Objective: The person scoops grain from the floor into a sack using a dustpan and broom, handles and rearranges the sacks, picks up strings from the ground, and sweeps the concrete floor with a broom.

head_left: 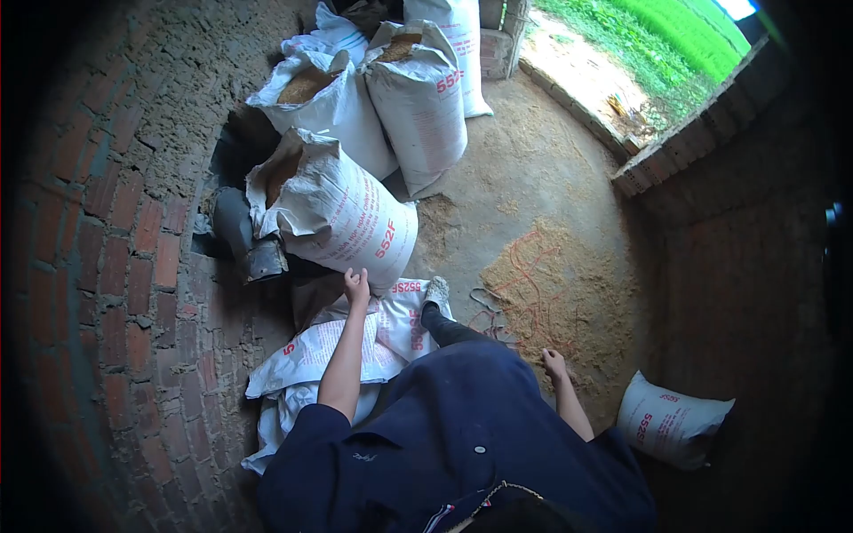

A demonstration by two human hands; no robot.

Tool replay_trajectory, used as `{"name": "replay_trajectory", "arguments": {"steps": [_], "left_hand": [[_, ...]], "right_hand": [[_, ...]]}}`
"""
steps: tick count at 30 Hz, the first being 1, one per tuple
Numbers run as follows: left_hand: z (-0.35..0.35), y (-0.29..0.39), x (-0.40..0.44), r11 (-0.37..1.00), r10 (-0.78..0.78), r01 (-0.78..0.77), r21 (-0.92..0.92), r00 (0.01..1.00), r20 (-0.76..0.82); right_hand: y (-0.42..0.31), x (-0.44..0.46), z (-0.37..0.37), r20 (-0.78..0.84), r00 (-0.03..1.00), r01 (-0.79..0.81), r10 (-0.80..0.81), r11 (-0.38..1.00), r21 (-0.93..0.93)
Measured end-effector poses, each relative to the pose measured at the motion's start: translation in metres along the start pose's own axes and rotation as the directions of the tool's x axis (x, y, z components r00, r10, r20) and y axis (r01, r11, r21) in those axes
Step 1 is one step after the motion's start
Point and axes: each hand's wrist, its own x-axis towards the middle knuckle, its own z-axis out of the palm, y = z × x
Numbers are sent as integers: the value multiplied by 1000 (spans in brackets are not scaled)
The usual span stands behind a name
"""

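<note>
A tilted white sack (360,218) marked 552F has its open mouth towards the left wall, with brown material inside. At its lower side is my left hand (356,289), fingers curled and closed on the sack's edge. My right hand (554,362) hangs over the scattered brown material, its fingers curled in and nothing visible in them. Flattened white sacks (333,351) marked 552SF lie below the tilted sack, beside my outstretched foot (436,291).
Behind stand two open filled sacks (418,111) (342,107) and another upright sack (462,44). A dark pipe (234,218) juts from the brick wall (138,240). Red strings (533,284) lie on the floor. A filled sack (671,422) rests at the right; a doorway sill (577,107) is at the upper right.
</note>
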Motion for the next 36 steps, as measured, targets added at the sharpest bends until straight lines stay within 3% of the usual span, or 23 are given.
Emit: {"name": "replay_trajectory", "arguments": {"steps": [3,7,10,14,19,21,25,28,31,33,36], "left_hand": [[2,-17,-38,985,-2,-25,170,987,158],[18,-18,-77,992,-62,29,125,962,267],[37,-25,-102,996,27,-55,75,942,335],[71,-22,-149,972,-7,-115,204,855,519],[135,-8,-207,954,-143,-116,276,635,759],[161,5,-236,916,-155,-227,332,562,812],[214,15,-280,855,-7,-482,193,360,933],[255,34,-328,780,-101,-582,230,245,964],[299,41,-385,822,-218,-512,248,120,969],[321,45,-440,813,-198,-552,187,39,979],[356,27,-511,835,-88,-550,7,-121,989]], "right_hand": [[25,-3,-7,-32,994,103,-102,995,15],[65,-33,-18,-102,990,108,-96,987,119],[108,-60,-29,-149,985,95,-90,995,23],[138,-130,-53,-271,957,-78,101,993,93],[226,-163,-49,-404,859,-203,315,934,295],[250,-181,-49,-434,813,-229,388,899,374],[281,-204,-41,-460,721,-252,519,814,523],[315,-208,-24,-428,687,-253,587,746,616],[369,-192,0,-387,697,-242,604,706,666],[389,-193,-4,-286,701,-317,653,644,696],[416,-201,-24,-271,658,-356,703,607,710]]}}
